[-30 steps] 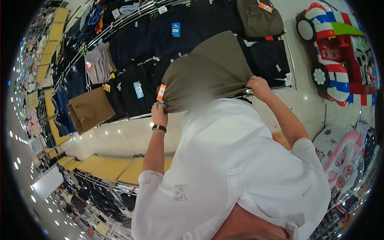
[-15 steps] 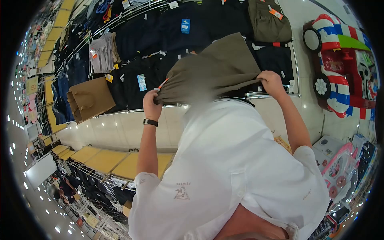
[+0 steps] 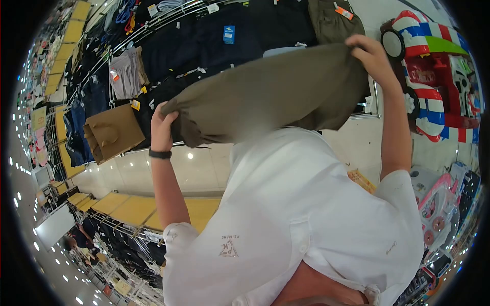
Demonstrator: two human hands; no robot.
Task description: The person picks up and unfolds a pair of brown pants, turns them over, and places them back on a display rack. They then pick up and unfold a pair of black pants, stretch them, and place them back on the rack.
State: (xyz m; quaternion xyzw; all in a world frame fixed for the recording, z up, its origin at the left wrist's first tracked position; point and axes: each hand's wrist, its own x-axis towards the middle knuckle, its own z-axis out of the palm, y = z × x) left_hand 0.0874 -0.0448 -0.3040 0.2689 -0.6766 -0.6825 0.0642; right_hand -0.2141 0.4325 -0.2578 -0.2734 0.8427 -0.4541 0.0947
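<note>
A pair of olive-brown trousers (image 3: pixel 265 86) is stretched sideways in the air over the clothes rack, its lower middle blurred. My left hand (image 3: pixel 163 120), with a black watch on the wrist, is closed on the gathered left end of the cloth. At the upper right corner, my right hand (image 3: pixel 365 51) pinches the other end between thumb and fingers. Dark folded trousers (image 3: pixel 204 35) lie beneath and behind the held pair. Another folded olive pair (image 3: pixel 334 23) with an orange sticker lies just beyond my right hand.
A brown paper bag (image 3: pixel 115 132) sits at the rack's left front, near folded grey trousers (image 3: pixel 124 76). On the right stands a red, white and blue toy car (image 3: pixel 429 115). Yellow-topped racks (image 3: pixel 130 209) run behind me at left, where another person (image 3: pixel 81 239) appears.
My hands have moved apart and up, the left one leftward and the right one upward. The trousers are lifted off the rack and spread wider between them.
</note>
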